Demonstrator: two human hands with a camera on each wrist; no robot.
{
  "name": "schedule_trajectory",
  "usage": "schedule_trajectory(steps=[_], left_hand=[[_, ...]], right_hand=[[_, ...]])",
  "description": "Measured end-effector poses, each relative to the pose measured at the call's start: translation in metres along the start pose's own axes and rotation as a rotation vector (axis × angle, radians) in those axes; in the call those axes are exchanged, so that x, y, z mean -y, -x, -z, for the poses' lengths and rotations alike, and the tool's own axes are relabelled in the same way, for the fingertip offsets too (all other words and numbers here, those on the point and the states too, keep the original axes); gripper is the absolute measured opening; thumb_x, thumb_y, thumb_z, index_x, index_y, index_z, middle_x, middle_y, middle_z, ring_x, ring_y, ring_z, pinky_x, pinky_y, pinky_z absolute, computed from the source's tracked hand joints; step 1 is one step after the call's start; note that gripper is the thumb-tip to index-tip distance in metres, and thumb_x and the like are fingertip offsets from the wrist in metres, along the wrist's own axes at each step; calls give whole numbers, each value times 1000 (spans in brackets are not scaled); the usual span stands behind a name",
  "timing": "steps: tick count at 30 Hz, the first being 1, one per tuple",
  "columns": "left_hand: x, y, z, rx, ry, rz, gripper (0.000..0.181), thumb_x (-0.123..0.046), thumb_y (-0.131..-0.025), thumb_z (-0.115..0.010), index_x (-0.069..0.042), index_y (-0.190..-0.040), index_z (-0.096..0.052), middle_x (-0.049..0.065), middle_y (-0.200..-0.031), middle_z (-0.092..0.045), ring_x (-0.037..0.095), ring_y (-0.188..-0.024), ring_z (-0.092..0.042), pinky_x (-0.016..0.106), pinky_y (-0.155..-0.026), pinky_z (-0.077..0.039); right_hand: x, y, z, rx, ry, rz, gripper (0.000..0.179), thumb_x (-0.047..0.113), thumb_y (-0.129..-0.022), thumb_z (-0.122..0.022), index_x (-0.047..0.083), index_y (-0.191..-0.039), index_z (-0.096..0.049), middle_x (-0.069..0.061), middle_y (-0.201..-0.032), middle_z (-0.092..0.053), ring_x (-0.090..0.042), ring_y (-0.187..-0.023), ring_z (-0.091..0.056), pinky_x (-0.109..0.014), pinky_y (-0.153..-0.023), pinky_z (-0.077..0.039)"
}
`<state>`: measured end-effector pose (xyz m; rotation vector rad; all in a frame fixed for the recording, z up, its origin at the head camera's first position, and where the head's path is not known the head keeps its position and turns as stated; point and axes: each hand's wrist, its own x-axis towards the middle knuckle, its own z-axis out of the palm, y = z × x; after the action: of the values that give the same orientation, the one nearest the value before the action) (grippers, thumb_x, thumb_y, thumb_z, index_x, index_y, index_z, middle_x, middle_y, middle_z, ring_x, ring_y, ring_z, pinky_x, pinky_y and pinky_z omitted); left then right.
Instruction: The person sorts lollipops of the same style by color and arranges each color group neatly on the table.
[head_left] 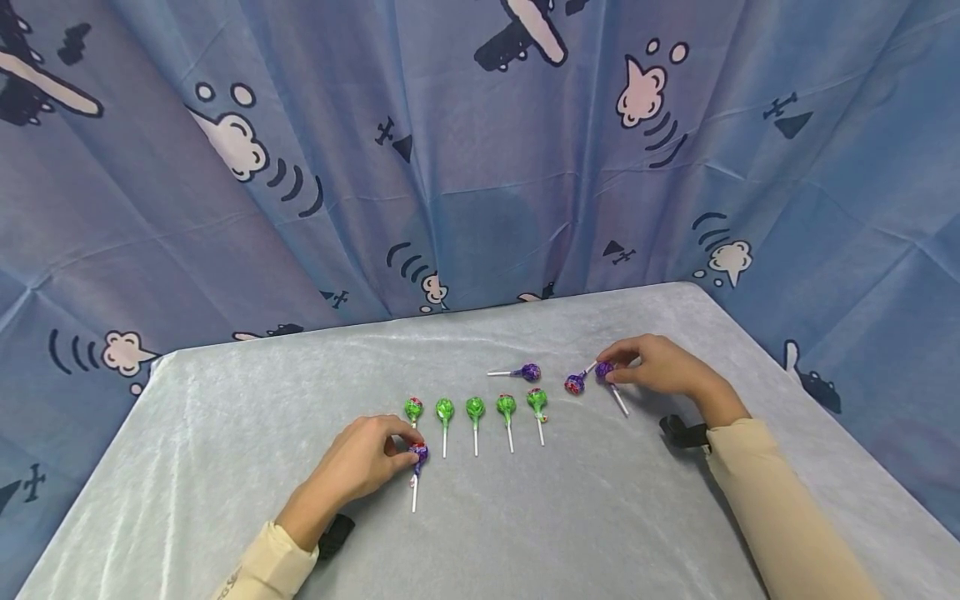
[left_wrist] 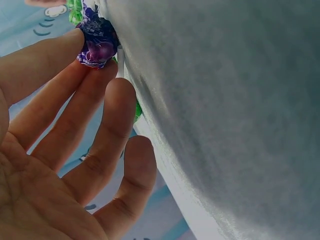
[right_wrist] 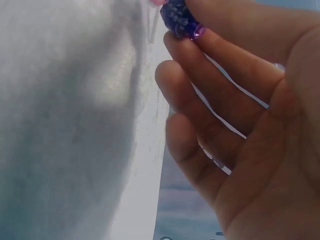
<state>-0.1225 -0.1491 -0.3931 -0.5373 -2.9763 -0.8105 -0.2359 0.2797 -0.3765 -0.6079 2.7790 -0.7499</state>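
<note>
My left hand point(head_left: 365, 457) pinches the head of a purple lollipop point(head_left: 417, 452), its white stick pointing toward me, just below the leftmost green lollipop point(head_left: 413, 407). In the left wrist view the purple wrapper point(left_wrist: 99, 42) sits between thumb and fingertips. At the right, my right hand point(head_left: 656, 367) pinches another purple lollipop point(head_left: 604, 372) by its head, the stick slanting down to the right. The right wrist view shows that dark purple head point(right_wrist: 179, 19) between thumb and fingers. Close beside it lies a purple lollipop point(head_left: 574, 383) with its stick toward the upper right.
Several green lollipops point(head_left: 476, 407) form a row across the middle of the table, sticks toward me. Behind the row's right part, a purple lollipop point(head_left: 531, 372) lies sideways, stick to the left. A pale cloth covers the table point(head_left: 570, 517); a blue patterned curtain point(head_left: 480, 167) hangs behind.
</note>
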Motion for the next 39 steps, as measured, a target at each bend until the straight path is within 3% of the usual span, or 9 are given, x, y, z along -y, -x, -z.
schedule_trajectory(steps=[26,39], left_hand=[[0,0,0,1,-9,2,12,-18,-81,-81,-24,-90,-77,-11,-86,-70,2,-71,-55,23,-65,-42],[0,0,-1,3,-8,17,11,-20,-81,-82,-25,-90,-77,-11,-88,-70,1,-70,-54,22,-65,-43]], right_hand=[[15,0,1,-8,5,28,35,24,-90,-73,8,-121,-70,-8,-113,-73,-21,-103,-64,-41,-87,-50],[32,-2,-3,-44,-6,88,33,23,-89,-74,7,-118,-72,-5,-106,-74,-22,-100,-65,-39,-85,-49]])
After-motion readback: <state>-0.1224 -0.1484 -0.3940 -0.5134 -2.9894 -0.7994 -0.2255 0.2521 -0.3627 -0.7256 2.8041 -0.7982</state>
